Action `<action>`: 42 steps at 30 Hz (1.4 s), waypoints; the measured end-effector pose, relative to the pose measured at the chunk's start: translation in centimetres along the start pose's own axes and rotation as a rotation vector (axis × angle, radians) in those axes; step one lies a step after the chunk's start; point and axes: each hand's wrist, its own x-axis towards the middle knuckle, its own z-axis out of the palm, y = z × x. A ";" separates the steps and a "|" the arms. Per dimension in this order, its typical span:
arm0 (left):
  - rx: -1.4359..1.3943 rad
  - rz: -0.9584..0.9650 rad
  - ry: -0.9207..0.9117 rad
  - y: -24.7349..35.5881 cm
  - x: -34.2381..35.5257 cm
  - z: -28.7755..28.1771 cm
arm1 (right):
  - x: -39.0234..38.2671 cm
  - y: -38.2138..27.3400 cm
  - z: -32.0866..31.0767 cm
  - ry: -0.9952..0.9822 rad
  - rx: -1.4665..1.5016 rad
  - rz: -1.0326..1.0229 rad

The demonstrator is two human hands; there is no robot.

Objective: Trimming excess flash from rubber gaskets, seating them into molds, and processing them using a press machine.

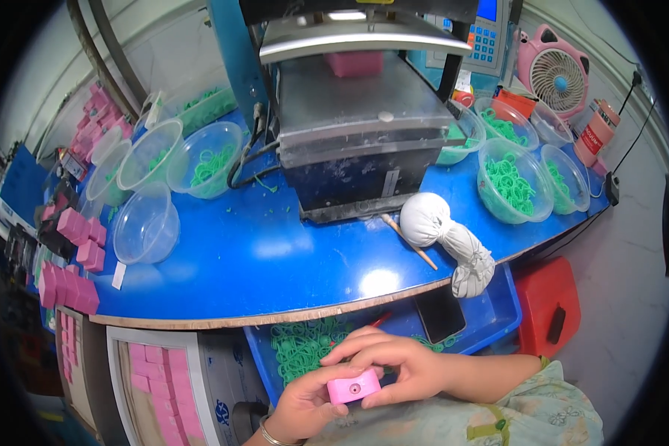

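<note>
Both of my hands hold a small pink block [354, 387] with a round hole in its face, low in the view below the table edge. My left hand [305, 405] grips it from underneath and the left side. My right hand [398, 364] curls over its top and right side. Just behind my hands a blue tray [490, 316] holds a heap of green rubber rings [301, 346] and a dark phone [440, 313].
A blue table [275, 253] carries a grey press machine [357, 126] with a pink block on its plate, a white cloth bundle [442, 234], a wooden stick, and clear bowls of green rings [513, 182]. Pink blocks [70, 286] stack at left. A red stool [548, 301] stands at right.
</note>
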 end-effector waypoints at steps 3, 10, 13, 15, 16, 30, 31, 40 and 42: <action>0.075 -0.010 0.030 -0.1 -0.2 0.3 | 0.8 -0.7 0.1 -0.017 -0.030 0.001; 1.402 0.504 0.251 6.3 3.1 -0.2 | 3.3 -4.4 -2.1 0.262 0.116 0.276; 1.900 0.379 0.589 9.1 3.8 -1.5 | 6.5 -8.0 -5.3 0.490 0.455 0.277; 1.903 0.199 0.497 9.7 4.0 -3.0 | 8.2 -9.0 -8.4 0.517 0.523 0.389; 1.890 0.007 0.393 10.0 4.1 -3.7 | 8.6 -9.1 -9.8 0.464 0.619 0.369; 0.352 0.151 0.559 11.0 2.0 -7.3 | 1.2 -8.5 -9.0 -0.082 1.059 0.377; 0.349 0.146 0.569 11.1 1.9 -6.2 | 1.1 -8.7 -9.0 -0.085 1.067 0.386; 1.542 0.408 0.198 11.7 3.7 0.8 | 2.9 -7.3 -3.3 -0.343 0.785 0.807; 1.362 0.173 0.197 11.2 4.4 -0.3 | 2.5 -6.5 -2.2 -0.299 0.719 0.782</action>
